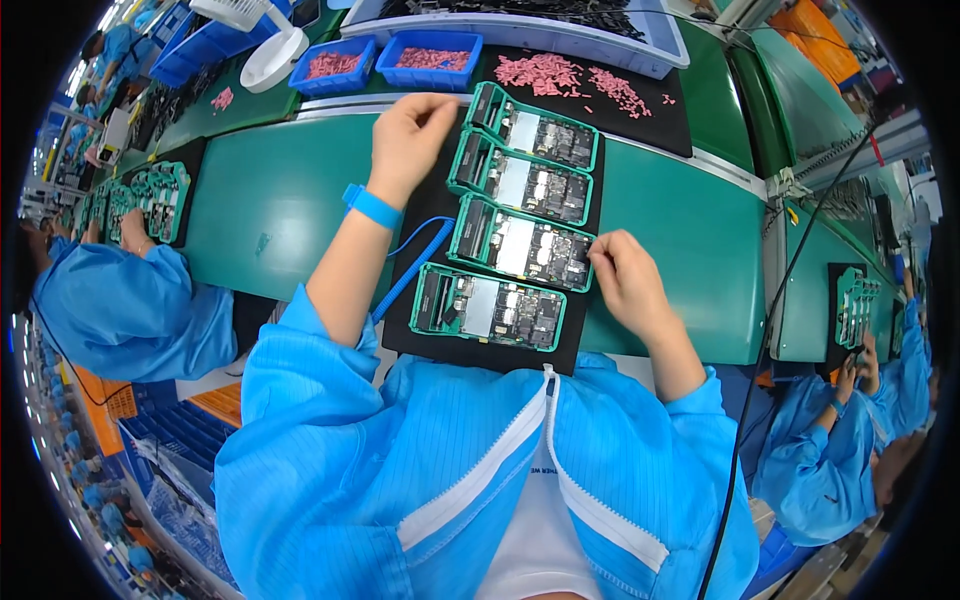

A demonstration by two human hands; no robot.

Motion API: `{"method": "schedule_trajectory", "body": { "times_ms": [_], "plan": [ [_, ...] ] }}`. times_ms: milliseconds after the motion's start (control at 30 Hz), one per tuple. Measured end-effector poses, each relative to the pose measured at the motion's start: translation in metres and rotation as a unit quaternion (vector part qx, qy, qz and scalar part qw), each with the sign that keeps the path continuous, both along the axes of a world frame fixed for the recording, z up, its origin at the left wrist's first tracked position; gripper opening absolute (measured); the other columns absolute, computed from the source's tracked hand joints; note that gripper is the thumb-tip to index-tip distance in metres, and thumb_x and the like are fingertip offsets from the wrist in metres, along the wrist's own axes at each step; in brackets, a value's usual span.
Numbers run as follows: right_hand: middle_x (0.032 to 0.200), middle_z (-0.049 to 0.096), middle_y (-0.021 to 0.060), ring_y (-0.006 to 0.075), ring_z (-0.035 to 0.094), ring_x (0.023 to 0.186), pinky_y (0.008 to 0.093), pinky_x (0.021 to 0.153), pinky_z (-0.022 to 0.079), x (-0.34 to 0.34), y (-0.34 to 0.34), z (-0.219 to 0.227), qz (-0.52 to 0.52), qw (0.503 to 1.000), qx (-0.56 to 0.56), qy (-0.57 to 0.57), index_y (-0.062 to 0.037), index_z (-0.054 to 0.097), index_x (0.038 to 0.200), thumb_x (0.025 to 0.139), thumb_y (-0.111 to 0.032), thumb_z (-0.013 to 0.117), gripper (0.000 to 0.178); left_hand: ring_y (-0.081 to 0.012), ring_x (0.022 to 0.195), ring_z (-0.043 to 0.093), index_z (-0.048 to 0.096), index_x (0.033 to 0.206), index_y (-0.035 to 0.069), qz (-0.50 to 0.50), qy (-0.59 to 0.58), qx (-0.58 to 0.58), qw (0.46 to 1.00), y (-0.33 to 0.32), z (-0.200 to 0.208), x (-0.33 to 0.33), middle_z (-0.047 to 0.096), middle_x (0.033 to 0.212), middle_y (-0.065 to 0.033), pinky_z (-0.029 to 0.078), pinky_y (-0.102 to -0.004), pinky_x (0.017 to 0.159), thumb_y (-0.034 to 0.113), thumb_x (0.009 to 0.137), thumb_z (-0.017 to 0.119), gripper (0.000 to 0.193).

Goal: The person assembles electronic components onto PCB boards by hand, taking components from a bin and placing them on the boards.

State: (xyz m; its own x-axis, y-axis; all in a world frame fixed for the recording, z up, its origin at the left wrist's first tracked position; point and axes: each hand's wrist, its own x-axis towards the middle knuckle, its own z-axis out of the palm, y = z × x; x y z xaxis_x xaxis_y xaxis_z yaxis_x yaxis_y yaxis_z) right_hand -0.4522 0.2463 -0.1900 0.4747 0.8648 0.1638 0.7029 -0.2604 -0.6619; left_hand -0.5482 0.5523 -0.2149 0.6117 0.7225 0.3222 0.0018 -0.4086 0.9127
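Note:
Several green fixtures stand in a column on a black mat (400, 330), each holding an opened phone with its circuit board and silver battery area showing. My left hand (405, 148) is raised beside the left end of the farthest fixture (548, 137), thumb and fingertips pinched together; anything between them is too small to make out. At the right edge of the second-nearest fixture (522, 246), my right hand (632, 280) has its fingertips pinched near the board's corner, and what they hold is hidden. The nearest fixture (490, 308) lies in front of my body, untouched.
Two blue bins (430, 62) of small pink pieces stand beyond the mat. Loose pink pieces (540, 75) lie on another black mat, before a large blue tray (660, 50). A blue cord (415, 265) runs from my wristband (372, 206). Co-workers sit at both sides.

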Motion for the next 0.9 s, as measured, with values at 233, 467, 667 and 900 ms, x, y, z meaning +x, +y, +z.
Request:
{"method": "schedule_trajectory", "body": {
  "times_ms": [233,467,667,900],
  "plan": [
    [0.074,0.062,0.0078,0.0277,0.063,0.069,0.0382,0.060,0.049,-0.034,-0.001,0.005,0.056,0.996,-0.048,-0.056,-0.0075,0.059,0.081,0.077,-0.005,0.064,0.006,-0.0170,0.068,0.062,0.071,0.090,0.006,0.044,0.055,0.052,0.996,0.016,-0.057,-0.007,0.065,0.081,-0.0085,0.050,-0.0279,0.064,0.013,0.081,0.066,0.012],
    [0.072,0.062,0.0073,0.0259,0.063,0.066,0.0366,0.056,0.049,-0.049,0.015,-0.002,0.121,0.976,-0.036,-0.180,-0.0074,0.060,0.081,0.071,-0.003,0.067,0.013,-0.0168,0.065,0.060,0.070,0.087,0.006,0.047,0.031,0.074,0.996,0.015,-0.059,-0.010,0.063,0.079,-0.0072,0.049,-0.0282,0.061,0.012,0.079,0.066,0.011],
    [0.066,0.056,0.0079,0.0249,0.060,0.062,0.0372,0.056,0.048,-0.053,0.019,0.003,0.150,0.956,-0.071,-0.241,-0.0061,0.055,0.076,0.071,-0.008,0.060,0.007,-0.0159,0.064,0.059,0.070,0.088,0.006,0.034,0.024,0.069,0.997,0.015,-0.059,-0.012,0.063,0.078,-0.0066,0.048,-0.0277,0.060,0.012,0.079,0.065,0.012],
    [0.066,0.053,0.0074,0.0234,0.058,0.063,0.0353,0.056,0.047,-0.059,0.022,0.006,0.155,0.936,-0.115,-0.295,-0.0062,0.050,0.073,0.069,-0.009,0.056,0.008,-0.0165,0.064,0.059,0.070,0.088,0.007,0.030,0.044,0.075,0.996,0.015,-0.056,-0.014,0.062,0.077,-0.0063,0.048,-0.0285,0.060,0.012,0.079,0.065,0.012]
  ]
}}
